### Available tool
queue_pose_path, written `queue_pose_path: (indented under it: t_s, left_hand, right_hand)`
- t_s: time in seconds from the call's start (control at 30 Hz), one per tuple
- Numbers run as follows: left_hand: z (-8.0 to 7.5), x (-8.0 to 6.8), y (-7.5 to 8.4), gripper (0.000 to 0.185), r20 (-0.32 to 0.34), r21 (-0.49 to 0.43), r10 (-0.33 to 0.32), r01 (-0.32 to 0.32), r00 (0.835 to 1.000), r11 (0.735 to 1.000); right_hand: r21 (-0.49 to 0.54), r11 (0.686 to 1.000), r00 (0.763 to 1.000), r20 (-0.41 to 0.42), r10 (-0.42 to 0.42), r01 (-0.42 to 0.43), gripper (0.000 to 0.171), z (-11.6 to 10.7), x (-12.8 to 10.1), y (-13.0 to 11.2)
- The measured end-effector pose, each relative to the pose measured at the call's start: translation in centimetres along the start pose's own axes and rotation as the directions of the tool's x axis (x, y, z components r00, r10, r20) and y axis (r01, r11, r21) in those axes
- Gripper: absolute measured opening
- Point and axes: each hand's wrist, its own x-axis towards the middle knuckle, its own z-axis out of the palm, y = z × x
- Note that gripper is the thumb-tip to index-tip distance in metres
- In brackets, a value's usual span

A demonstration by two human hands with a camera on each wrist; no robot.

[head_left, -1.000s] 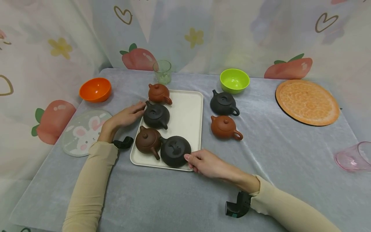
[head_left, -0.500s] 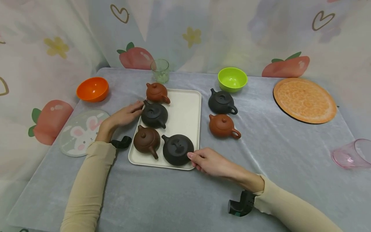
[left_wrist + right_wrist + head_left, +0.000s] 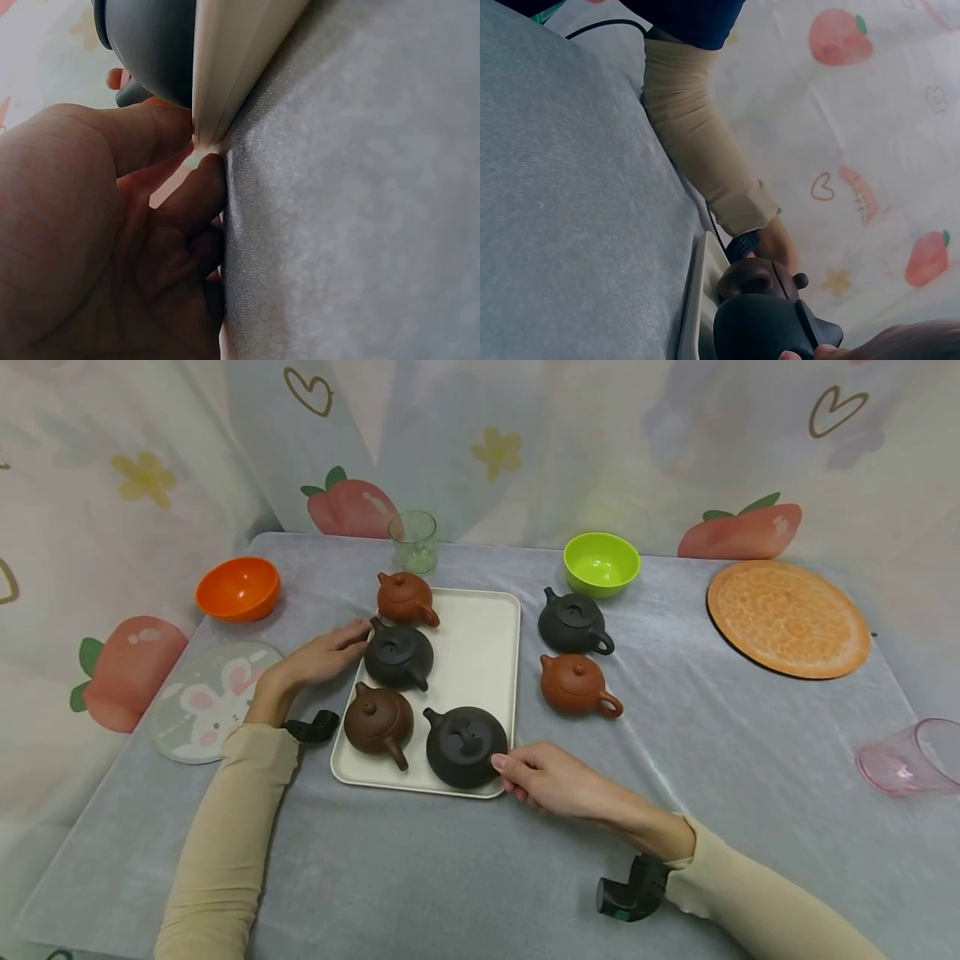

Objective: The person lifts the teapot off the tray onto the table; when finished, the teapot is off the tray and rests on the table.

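My right hand (image 3: 551, 779) pinches the handle side of a round black teapot (image 3: 466, 747), which sits in the front right corner of the cream tray (image 3: 480, 647). At the tray's left rim is my left hand (image 3: 321, 657), its thumb at the rim's top and a fingertip low against its side in the left wrist view. A second black teapot (image 3: 399, 656) stands right beside that hand. The dark brown teapot (image 3: 378, 722) is at the front left of the tray, and a reddish-brown teapot (image 3: 405, 597) is at the back left. The right wrist view shows the held black teapot (image 3: 757, 330) partly.
Right of the tray stand another black teapot (image 3: 573, 622) and an orange-brown teapot (image 3: 576, 685). Behind are a green glass (image 3: 415, 547) and a lime bowl (image 3: 602, 565). An orange bowl (image 3: 238, 590), rabbit mat (image 3: 210, 706), round orange mat (image 3: 787, 618) and pink glass (image 3: 903, 760) lie around.
My right hand has shifted the front black teapot to the right, opening a gap between it and the dark brown teapot. The left hand keeps its place on the tray's rim.
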Motion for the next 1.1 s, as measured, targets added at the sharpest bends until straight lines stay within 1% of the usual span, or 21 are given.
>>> queue_pose_path:
  t_s: [0.17,0.47,0.8,1.1]
  left_hand:
    - [-0.1,0.1,0.1,0.057,0.0,-0.006,-0.004,0.004,1.0,1.0]
    - [-0.2,0.2,-0.2,0.056,0.007,-0.005,0.011,-0.011,1.0,1.0]
    - [-0.1,0.3,0.2,0.057,0.013,-0.002,0.0,0.0,1.0,1.0]
    - [-0.1,0.1,0.3,0.058,0.018,-0.02,-0.008,0.008,1.0,1.0]
  right_hand:
    - [-0.016,1.0,1.0,-0.01,-0.007,0.006,0.047,-0.2,-0.4,0.0]
    - [-0.058,0.998,0.999,-0.025,-0.024,0.023,0.046,-0.7,-1.2,-0.1]
    - [-0.032,0.999,0.999,-0.039,-0.007,0.005,0.047,-1.5,-2.2,0.5]
    - [-0.023,1.0,0.999,-0.046,-0.012,0.011,0.045,-1.9,-2.8,1.0]
